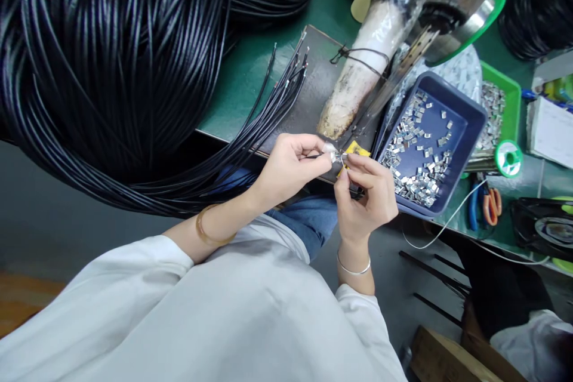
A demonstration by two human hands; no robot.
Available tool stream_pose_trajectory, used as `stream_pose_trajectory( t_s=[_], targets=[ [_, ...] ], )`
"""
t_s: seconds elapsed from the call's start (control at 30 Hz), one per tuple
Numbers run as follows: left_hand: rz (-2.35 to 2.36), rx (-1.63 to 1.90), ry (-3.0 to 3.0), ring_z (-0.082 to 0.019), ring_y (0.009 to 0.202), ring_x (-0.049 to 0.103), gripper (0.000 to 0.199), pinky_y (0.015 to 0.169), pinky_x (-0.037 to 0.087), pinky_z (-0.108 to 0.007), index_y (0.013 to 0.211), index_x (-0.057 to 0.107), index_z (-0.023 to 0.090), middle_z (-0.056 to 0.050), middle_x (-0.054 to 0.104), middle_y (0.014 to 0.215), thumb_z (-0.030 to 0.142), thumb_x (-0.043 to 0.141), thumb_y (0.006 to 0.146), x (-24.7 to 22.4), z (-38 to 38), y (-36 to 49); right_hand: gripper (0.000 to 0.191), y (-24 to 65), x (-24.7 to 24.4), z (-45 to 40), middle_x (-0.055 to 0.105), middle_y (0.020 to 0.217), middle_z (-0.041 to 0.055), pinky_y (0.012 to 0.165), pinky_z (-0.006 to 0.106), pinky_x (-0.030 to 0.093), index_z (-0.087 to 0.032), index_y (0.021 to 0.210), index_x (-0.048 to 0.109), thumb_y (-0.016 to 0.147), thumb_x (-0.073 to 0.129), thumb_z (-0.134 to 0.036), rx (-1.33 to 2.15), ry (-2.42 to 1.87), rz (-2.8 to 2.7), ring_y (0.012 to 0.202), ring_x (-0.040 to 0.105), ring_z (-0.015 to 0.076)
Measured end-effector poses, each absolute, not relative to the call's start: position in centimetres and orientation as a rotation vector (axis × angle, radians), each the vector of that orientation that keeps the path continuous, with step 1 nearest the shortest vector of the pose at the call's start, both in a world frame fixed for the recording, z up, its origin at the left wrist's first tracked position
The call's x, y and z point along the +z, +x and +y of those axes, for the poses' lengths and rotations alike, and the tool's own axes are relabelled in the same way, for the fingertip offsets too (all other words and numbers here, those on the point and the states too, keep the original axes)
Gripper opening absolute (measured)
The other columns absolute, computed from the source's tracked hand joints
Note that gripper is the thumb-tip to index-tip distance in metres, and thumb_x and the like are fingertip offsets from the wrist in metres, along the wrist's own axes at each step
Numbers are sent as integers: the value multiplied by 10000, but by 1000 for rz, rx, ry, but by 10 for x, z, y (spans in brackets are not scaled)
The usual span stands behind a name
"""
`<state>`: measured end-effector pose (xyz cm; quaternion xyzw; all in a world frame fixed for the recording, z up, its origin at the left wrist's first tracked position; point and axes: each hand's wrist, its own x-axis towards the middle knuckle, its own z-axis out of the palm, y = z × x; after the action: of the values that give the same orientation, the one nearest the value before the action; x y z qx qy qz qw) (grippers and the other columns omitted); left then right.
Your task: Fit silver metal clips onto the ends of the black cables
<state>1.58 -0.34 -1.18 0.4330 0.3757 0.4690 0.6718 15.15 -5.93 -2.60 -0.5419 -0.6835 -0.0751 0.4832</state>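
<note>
My left hand (293,167) pinches the end of a thin black cable (314,157) between thumb and fingers, with a whitish cover on a fingertip. Close against it, my right hand (369,194) is closed in a pinch at the cable's tip. A small silvery piece (343,157) shows between the fingertips of both hands; its exact kind is too small to tell. To the right stands a blue tray (463,122) holding many loose small metal shells (414,185). Just beyond my fingers lies something yellow (358,149), partly covered.
A large bundle of black cables (120,71) fills the left, its stripped ends (286,83) on a dark plate (320,74). A wrapped white tube (353,83) slants overhead. Right are a green bin (514,101), solder spool (509,158), orange-handled pliers (492,206) and a black fan-like device (546,227).
</note>
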Motion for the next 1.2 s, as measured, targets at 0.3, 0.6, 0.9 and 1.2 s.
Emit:
stream_pose_trajectory(
  t_s=[0.3, 0.6, 0.9, 1.2],
  targets=[
    [835, 1066, 973, -89, 633, 617, 18, 620, 501, -188, 686, 727, 125, 2, 715, 687, 132, 710, 689, -5, -3, 15, 182, 149, -16, -57, 736, 1041, 31, 760, 327, 642, -206, 915, 657, 810, 698, -63, -167, -1330, -1656, 951, 727, 169],
    [894, 986, 1052, -83, 586, 555, 55, 566, 439, -187, 640, 714, 124, 13, 647, 611, 154, 711, 687, -7, -2, 12, 173, 147, -19, -61, 741, 1008, 26, 684, 261, 622, -195, 898, 630, 806, 690, -62, -92, -1348, -1612, 863, 722, 134],
    [885, 977, 1052, -104, 622, 576, 57, 599, 467, -208, 661, 729, 137, 3, 657, 628, 168, 698, 697, -6, -3, 12, 151, 148, -20, -60, 745, 983, 13, 625, 242, 594, -215, 910, 668, 824, 693, -93, -115, -1385, -1595, 863, 723, 139],
    [842, 955, 991, -92, 620, 572, 47, 618, 483, -204, 655, 718, 132, 9, 665, 636, 154, 704, 694, -10, -1, 10, 184, 148, -24, -57, 760, 971, 14, 752, 246, 624, -206, 894, 663, 798, 707, -56, -209, -1328, -1650, 865, 734, 126]
  ],
)
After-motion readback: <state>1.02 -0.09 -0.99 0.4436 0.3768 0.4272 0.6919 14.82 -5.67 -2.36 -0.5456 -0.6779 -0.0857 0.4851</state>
